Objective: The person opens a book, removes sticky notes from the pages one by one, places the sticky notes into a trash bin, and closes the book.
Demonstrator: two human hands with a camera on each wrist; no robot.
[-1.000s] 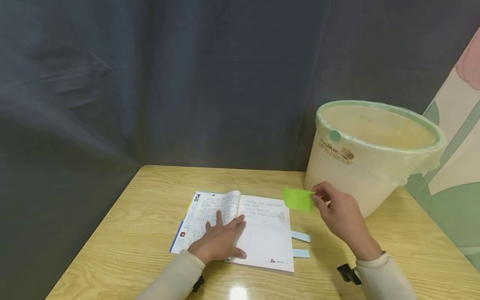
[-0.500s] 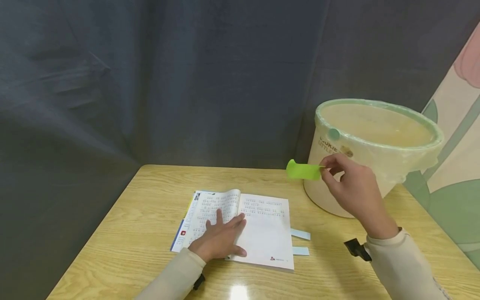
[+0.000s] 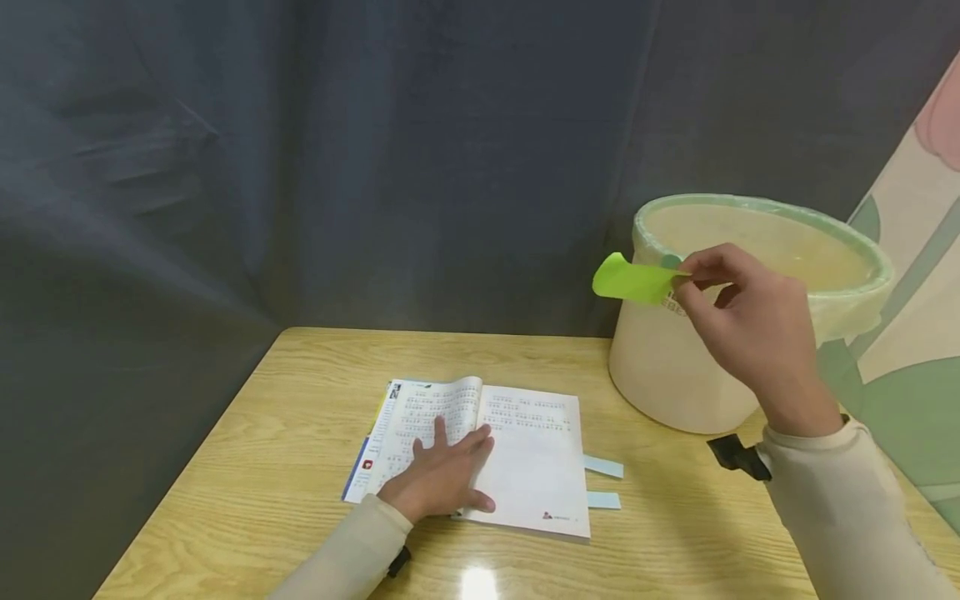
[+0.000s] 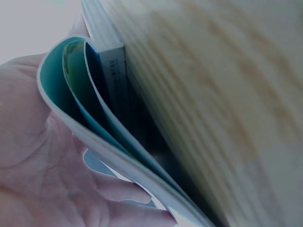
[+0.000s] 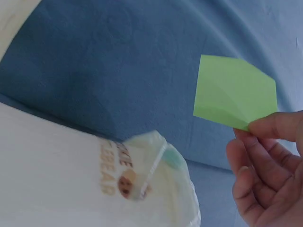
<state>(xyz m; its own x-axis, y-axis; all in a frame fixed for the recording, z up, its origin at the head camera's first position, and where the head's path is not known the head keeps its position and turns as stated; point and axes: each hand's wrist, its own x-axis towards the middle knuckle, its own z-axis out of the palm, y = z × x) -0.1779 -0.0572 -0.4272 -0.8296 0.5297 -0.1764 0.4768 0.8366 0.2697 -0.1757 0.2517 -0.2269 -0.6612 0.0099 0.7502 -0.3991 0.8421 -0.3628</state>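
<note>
An open book (image 3: 528,475) lies on the table, its left pages bulging up near the spine. Over the spine and left page rests my left hand (image 3: 442,475), fingers spread. In the left wrist view that hand (image 4: 57,156) lies against the curved pages (image 4: 109,142). My right hand (image 3: 757,325) pinches a green sticky note (image 3: 637,282) by one edge between thumb and forefinger. The note (image 5: 234,92) is bent, raised above the table in front of the trash bin (image 3: 675,375). Two pale blue paper strips (image 3: 603,467) stick out from the book's right edge.
The trash bin, lined with a clear bag and rimmed in green (image 3: 750,200), stands at the table's back right. A dark curtain (image 3: 450,167) hangs behind the wooden table (image 3: 247,467). A patterned panel (image 3: 915,333) is at the far right.
My right hand has risen and moved to the right with the green sticky note, from beside the book to near the bin's rim. The left hand stays on the book.
</note>
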